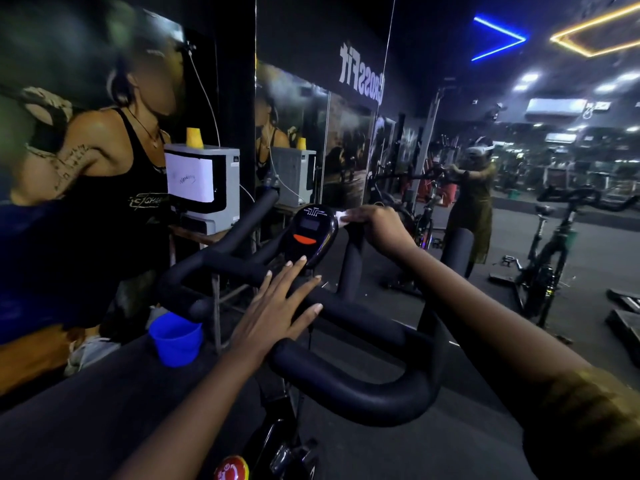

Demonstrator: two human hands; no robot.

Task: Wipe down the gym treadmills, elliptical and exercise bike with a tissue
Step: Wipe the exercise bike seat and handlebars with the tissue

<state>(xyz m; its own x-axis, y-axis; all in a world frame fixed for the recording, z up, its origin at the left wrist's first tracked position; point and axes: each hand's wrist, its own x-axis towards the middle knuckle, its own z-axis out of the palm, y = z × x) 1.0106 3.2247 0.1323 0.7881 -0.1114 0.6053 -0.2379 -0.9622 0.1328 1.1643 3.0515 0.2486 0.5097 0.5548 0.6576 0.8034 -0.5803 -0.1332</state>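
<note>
Red knob (231,468) at bottom edge, then the black exercise-bike handlebar (363,393) w/ L hand (277,306) flat over its crossbar, fingers straight & spread, just below the console (313,233), while R hand (379,226) grips a white tissue (341,216) against the console's upper-right edge.

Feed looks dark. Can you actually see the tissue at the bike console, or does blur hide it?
Head view: dim, yet the tissue in the right hand reads white beside the console; head view's left edge, the wall poster, is blurred; ceiling lights glare top right.
</note>
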